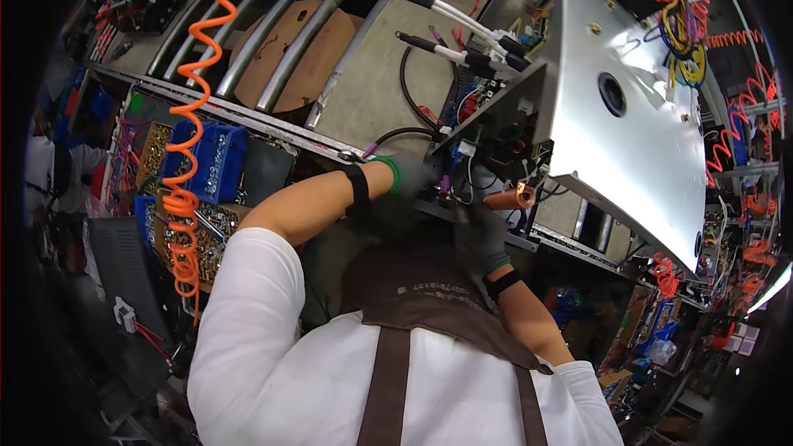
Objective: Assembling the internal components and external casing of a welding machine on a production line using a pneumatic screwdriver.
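My left hand (415,179), in a dark grey glove with a green cuff, reaches to the front edge of an open metal machine housing. Its fingers are smeared and partly hidden among wires. My right hand (484,235), gloved alike, is just below a copper-coloured cylinder (512,197) that sticks out of the housing; its fingers are too dark and blurred to make out. Thin wires (469,173) and a purple connector (446,184) lie between the hands. A large silver panel (632,124) rises at the right side of the housing. Thick cables with metal lugs (438,8) run out of it.
A roller conveyor (285,33) with a round brown board (297,58) stretches across the far left. An orange coiled hose (194,99) hangs in front of it. Blue bins (216,161) and many loose screws (206,256) are at my left. Bundled coloured wires (684,41) hang by the panel.
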### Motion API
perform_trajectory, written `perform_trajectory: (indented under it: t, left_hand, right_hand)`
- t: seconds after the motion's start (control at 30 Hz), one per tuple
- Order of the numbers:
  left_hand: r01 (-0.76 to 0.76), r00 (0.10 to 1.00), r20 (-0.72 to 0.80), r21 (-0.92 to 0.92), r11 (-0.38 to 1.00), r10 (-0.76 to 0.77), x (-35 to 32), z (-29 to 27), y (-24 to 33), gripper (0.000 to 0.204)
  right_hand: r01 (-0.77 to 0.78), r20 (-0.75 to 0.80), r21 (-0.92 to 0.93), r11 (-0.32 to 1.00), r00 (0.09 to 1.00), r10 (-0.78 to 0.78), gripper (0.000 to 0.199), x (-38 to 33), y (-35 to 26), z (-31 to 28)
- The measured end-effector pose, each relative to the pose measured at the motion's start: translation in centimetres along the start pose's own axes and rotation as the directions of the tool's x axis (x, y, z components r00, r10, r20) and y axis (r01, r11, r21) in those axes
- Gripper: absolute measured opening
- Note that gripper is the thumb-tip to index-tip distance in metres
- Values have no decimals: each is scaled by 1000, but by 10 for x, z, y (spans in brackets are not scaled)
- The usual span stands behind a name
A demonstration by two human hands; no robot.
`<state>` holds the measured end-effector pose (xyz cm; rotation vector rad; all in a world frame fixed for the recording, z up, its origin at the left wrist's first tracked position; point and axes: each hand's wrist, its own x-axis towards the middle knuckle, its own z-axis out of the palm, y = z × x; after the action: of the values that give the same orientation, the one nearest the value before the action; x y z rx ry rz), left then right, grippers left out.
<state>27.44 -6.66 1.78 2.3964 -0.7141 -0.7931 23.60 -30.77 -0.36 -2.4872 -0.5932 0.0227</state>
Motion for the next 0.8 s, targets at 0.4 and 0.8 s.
perform_trajectory:
  t: [0.4,0.8]
  left_hand:
    - [123,985,102,158,980,-140,5,-26,26,43]
    - [59,974,-227,216,975,-9,31,38,14,31]
  right_hand:
    - [-23,12,-49,999,1000,23,20,-6,11,4]
    - [30,-15,-23,999,999,-31,20,-5,13,4]
